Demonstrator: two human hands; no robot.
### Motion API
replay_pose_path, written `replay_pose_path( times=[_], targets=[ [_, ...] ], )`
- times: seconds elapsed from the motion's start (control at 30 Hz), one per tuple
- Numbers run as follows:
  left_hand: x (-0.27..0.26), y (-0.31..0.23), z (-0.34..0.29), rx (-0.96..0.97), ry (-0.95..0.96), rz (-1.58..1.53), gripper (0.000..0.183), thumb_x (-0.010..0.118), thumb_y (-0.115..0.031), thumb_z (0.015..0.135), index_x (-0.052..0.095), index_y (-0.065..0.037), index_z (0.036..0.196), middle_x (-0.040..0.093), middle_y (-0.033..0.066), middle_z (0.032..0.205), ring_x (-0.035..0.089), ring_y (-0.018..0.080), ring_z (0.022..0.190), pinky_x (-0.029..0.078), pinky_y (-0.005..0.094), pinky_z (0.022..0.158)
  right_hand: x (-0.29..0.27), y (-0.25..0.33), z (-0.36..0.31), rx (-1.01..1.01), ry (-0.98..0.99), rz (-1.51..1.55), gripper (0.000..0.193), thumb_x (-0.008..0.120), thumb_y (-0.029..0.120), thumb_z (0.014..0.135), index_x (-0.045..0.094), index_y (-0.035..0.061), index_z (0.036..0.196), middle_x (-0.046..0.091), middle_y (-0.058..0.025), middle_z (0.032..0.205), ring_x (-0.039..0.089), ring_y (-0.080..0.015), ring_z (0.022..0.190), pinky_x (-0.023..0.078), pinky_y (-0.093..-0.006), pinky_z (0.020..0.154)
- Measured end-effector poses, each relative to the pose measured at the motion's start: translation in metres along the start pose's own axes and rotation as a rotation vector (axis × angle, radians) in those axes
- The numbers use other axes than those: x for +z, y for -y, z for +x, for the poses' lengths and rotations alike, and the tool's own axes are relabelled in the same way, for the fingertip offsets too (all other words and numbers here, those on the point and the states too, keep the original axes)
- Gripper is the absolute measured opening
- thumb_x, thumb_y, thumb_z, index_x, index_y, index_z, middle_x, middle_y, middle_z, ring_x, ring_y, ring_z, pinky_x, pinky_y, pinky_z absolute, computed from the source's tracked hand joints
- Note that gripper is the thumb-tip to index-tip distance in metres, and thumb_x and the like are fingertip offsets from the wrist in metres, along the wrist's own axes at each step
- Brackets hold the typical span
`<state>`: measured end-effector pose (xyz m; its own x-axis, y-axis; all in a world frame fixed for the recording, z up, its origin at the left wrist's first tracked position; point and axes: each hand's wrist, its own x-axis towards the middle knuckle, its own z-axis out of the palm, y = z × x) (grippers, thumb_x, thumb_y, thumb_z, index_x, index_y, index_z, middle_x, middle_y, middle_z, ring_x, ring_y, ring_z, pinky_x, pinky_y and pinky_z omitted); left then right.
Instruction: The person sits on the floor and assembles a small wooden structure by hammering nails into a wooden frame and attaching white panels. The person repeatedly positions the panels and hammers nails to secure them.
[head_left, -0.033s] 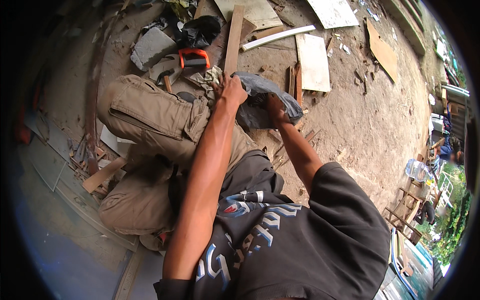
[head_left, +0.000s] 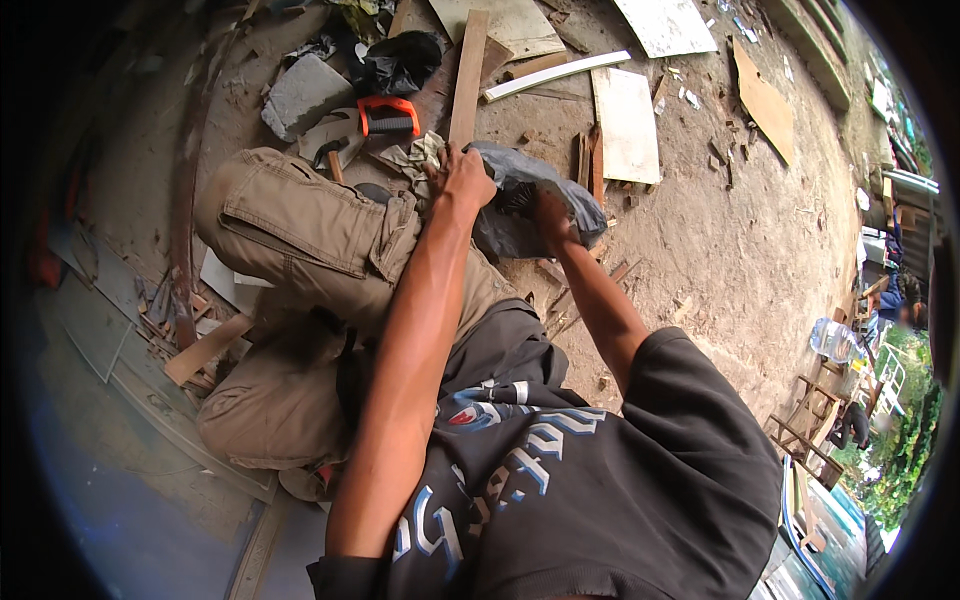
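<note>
A dark grey plastic bag (head_left: 505,238) hangs with its mouth spread between my hands. My left hand (head_left: 464,182) is closed on the bag's left rim, beside the near end of a long wooden board (head_left: 468,75). Into the mouth reaches my right hand (head_left: 551,215); its fingers are hidden inside. Dark contents show in the bag's opening, but I cannot make them out. Left of my left hand lie crumpled pale paper (head_left: 420,160), a hammer (head_left: 331,158) and a handsaw (head_left: 385,118) with an orange and black handle.
Near the saw are a grey concrete block (head_left: 305,97) and another black plastic bag (head_left: 402,62). White panels (head_left: 628,125), a white strip (head_left: 556,76), a brown sheet (head_left: 762,105) and wood scraps lie on the dirt ground. My bent leg (head_left: 300,215) is at the left.
My right hand has shifted slightly inside the bag, and dark contents show a little more in its opening. My left hand stays on the rim.
</note>
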<state>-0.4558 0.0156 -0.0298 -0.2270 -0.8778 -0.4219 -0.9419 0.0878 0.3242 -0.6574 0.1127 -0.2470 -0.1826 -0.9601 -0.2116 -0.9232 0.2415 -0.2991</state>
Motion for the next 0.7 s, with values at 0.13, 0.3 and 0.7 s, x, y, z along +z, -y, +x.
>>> replay_pose_path(
  times=[0.13, 0.3, 0.7],
  targets=[
    [0.002, 0.001, 0.005, 0.1, -0.121, -0.155, 0.045, 0.069, -0.023, 0.077, 0.059, -0.002, 0.115, 0.051, 0.0207, 0.128, 0.044, 0.0371, 0.125, 0.036, 0.0458, 0.104, -0.064, 0.022, -0.014, 0.042, 0.062, 0.404, 0.023, 0.063, 0.016, 0.087, 0.062, -0.0065, 0.091, 0.068, -0.0186, 0.087, 0.067, -0.0272, 0.074, 0.054, -0.0348, 0.067],
    [-0.03, -0.009, -0.018, 0.271, -0.474, -0.539, 0.031, 0.068, -0.02, 0.08, 0.063, -0.002, 0.105, 0.064, 0.0165, 0.104, 0.057, 0.0305, 0.105, 0.046, 0.0401, 0.089, -0.203, 0.101, -0.048, 0.228, 0.308, 1.431, 0.021, 0.057, 0.016, 0.096, 0.06, -0.0027, 0.105, 0.066, -0.0077, 0.084, 0.063, -0.0122, 0.072, 0.053, -0.0267, 0.067],
    [-0.14, 0.046, -0.094, 0.441, 0.016, -1.876, 0.024, 0.056, -0.021, 0.095, 0.062, 0.0, 0.106, 0.064, 0.0058, 0.086, 0.06, 0.012, 0.065, 0.05, 0.0247, 0.059, -0.287, 0.255, -0.039, -0.207, 0.58, 1.913, 0.018, 0.056, 0.014, 0.096, 0.058, -0.0021, 0.102, 0.064, -0.0068, 0.084, 0.06, -0.0125, 0.071, 0.051, -0.0271, 0.068]
  ],
)
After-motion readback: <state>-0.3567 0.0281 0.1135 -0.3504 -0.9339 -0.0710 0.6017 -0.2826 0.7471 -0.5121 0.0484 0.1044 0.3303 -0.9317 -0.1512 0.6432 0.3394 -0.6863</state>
